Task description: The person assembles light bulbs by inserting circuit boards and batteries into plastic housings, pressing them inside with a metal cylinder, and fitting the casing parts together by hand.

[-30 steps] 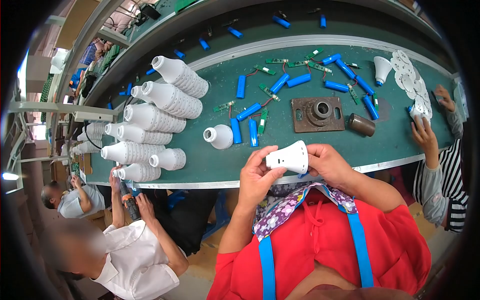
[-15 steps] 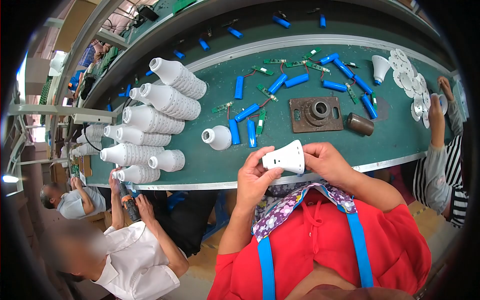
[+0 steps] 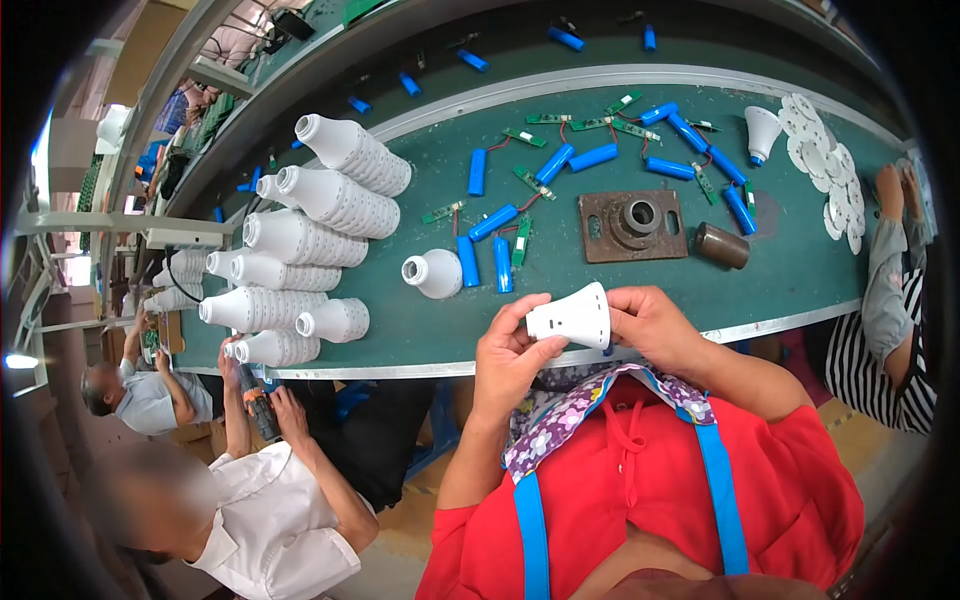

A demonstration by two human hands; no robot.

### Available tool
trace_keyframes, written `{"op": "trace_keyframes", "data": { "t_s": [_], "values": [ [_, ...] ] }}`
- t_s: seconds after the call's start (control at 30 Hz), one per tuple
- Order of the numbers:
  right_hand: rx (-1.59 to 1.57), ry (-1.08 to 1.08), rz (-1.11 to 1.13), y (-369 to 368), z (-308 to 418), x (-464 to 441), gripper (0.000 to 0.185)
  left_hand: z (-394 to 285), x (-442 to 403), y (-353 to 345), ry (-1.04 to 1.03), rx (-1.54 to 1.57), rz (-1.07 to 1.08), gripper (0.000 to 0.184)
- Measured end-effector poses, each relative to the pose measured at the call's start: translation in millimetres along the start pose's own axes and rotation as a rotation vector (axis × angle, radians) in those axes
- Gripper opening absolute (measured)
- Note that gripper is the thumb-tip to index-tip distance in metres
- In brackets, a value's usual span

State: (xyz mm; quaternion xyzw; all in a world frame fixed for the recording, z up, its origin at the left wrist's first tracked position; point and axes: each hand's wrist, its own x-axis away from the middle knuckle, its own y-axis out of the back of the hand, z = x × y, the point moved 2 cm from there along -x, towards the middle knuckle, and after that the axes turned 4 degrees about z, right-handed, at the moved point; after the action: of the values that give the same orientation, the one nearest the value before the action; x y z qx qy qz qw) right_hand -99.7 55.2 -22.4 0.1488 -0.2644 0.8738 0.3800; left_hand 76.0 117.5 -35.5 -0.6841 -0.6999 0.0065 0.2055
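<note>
A white bulb housing (image 3: 570, 318) lies sideways between my hands over the table's front edge, its wide end to the right. My left hand (image 3: 512, 350) is closed around the narrow end, thumb below. My right hand (image 3: 650, 325) has its fingers closed at the wide rim; what lies behind them is hidden. A small blue bit shows just under the rim, too small to name. Beyond, a brown metal fixture (image 3: 602, 245) with a round collar sits on the green table (image 3: 400, 330), near a brown metal cylinder (image 3: 722, 246).
Blue battery cells (image 3: 477, 172) wired to green circuit boards (image 3: 522, 240) are spread behind. Stacked white housings (image 3: 340, 205) stand left; single ones (image 3: 433, 274) (image 3: 761, 135) stand apart. White discs (image 3: 820, 165) lie right. One co-worker holds a power driver (image 3: 260, 405); another's arm (image 3: 888, 240) is at right.
My hands and the bulb housing have hardly moved; a blue bit now shows under its rim. The co-worker's hands at right have drawn back from the white discs.
</note>
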Motion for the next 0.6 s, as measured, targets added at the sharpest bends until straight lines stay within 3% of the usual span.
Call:
{"op": "trace_keyframes", "data": {
  "t_s": [0.1,0.4,0.47,0.6],
  "values": [
    [-0.022,-0.029,0.035,1,3,1,0.025,-1,0,0,0.011,-0.011,0.005,0.047],
    [-0.007,0.189,0.122,1,-1,3,0.027,-12,-1,1,-0.091,-0.145,0.027,0.047],
    [0.097,0.171,0.040,-2,3,2,0.026,-12,-2,-4,-0.134,-0.245,0.012,0.050],
    [0.117,0.208,0.007,-6,11,1,0.022,-18,3,-14,-0.280,-0.130,-0.099,0.044]
  ]
}}
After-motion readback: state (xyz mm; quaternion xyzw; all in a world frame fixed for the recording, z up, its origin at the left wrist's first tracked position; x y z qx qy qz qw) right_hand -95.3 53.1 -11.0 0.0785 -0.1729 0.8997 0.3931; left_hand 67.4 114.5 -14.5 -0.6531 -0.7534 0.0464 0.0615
